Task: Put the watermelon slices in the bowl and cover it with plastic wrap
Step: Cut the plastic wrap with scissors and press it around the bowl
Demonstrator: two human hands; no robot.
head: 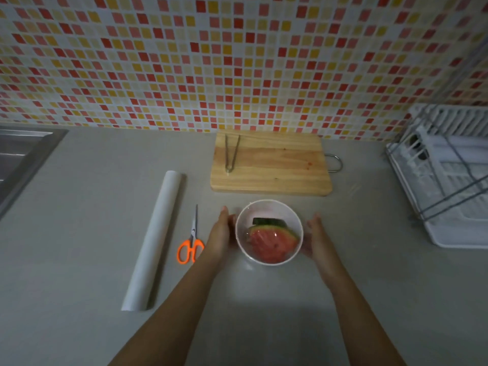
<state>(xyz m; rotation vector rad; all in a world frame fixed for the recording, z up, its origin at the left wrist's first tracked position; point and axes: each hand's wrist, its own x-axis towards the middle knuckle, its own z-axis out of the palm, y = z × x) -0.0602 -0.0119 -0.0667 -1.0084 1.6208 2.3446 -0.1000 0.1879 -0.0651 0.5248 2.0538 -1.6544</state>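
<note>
The left hand is pressing flat against the left wall of the white bowl, its fingers straight and together, holding nothing. The right hand is cupping the bowl's right wall, its fingers gently curved and unclenched; I cannot tell whether they are touching it. Both bare forearms are reaching in from the near edge of the bench. The watermelon slices are lying inside the bowl, one red face up and a dark rind piece behind it, under a glossy film of plastic wrap. Orange-handled scissors are lying just left of the left hand, the plastic wrap roll farther left. The wooden cutting board is sitting at the bench's far edge, metal tongs lying on its left part. A white dish rack is occupying the right edge, a steel sink the far left corner.
</note>
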